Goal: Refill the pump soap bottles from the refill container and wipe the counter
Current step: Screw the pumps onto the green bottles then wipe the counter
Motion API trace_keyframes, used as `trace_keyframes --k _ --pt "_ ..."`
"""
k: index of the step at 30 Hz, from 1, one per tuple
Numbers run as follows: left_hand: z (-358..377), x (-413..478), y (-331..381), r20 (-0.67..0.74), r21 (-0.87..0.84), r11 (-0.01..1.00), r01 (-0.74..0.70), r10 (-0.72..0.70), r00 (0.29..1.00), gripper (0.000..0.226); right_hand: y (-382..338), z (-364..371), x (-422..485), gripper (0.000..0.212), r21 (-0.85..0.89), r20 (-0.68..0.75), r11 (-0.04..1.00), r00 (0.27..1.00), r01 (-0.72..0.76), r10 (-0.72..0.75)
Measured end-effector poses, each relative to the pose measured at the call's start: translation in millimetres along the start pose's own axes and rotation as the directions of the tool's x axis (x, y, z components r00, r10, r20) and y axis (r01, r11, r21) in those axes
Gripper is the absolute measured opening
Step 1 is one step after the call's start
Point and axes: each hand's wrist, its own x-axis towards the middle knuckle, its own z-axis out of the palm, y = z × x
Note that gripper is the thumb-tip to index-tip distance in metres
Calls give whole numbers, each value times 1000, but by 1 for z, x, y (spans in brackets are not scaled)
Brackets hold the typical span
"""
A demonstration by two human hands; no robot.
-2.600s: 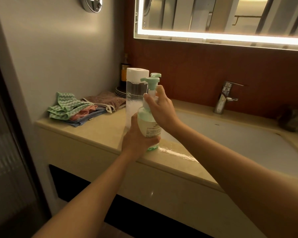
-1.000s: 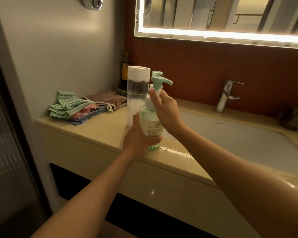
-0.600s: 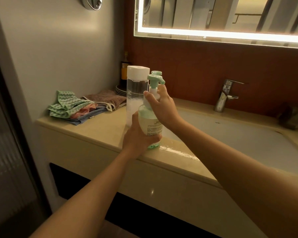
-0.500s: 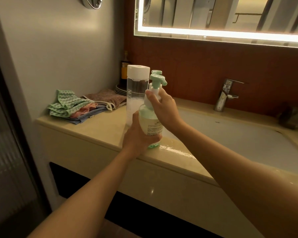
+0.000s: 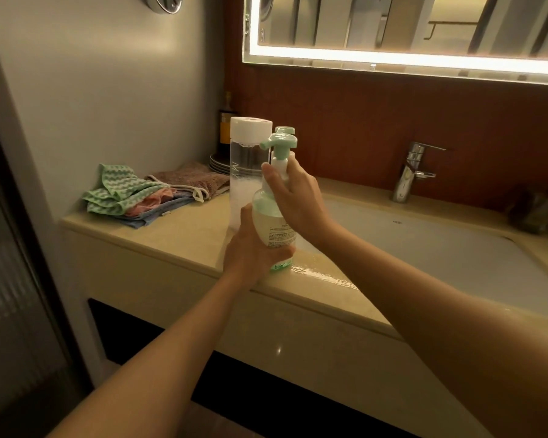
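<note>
1. One pump bottle (image 5: 279,230) stands upright, long axis vertical, spout pointing left; our left hand (image 5: 250,254) wraps its body; our right hand (image 5: 298,200) grips its neck.
2. Refill container (image 5: 246,159) just behind; wet beige counter (image 5: 184,245); sink (image 5: 440,257) right; cloths (image 5: 130,194) left.

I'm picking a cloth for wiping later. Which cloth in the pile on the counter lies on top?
The green zigzag-patterned cloth; the pink cloth and blue cloth lie under it, the brown towel to its right.
</note>
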Motion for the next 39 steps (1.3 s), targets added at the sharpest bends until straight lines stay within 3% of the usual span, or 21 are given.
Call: trace_keyframes --k 5,8,11,17,23,25,29,32,35,39 --pt "0 0 0 4 6 1000 5 -5 1000 86 -2 -9 -17 40 -109 -89 989 990 103 -113" --pt "1 0 0 0 13 1000 23 -23 1000 86 -2 -14 -5 43 -178 -133 984 991 7 -31" --pt "1 1 1 3 32 999 22 -23 1000 86 -1 -8 5 49 -133 -79 984 991 -119 109" --pt "1 1 1 -8 52 999 1 0 1000 86 2 -2 -15 54 -22 -17 998 998 64 -65" --pt "2 0 0 -8 23 1000 14 -14 1000 87 1 -13 -18 33 -90 -178 995 982 40 -56" --pt "2 0 0 -7 17 1000 23 -23 1000 86 -2 -15 -12 40 -81 -181 996 983 -35 20" --pt "1 1 0 -5 26 1000 11 -11 1000 87 -4 -7 -6 62 -75 -32 995 998 -63 61" --pt "1 1 0 -5 39 999 -2 3 1000 86 -5 -4 -10 48 97 44 994 998 -56 52" --pt "1 1 -1 -8 42 999 -17 17 1000 85 -4 -6 -14 32 156 -11 986 998 -62 65" --pt "1 1 -2 -5 9 1000 -1 1 1000 85 -2 -6 -10 41 26 -101 998 993 -62 64"
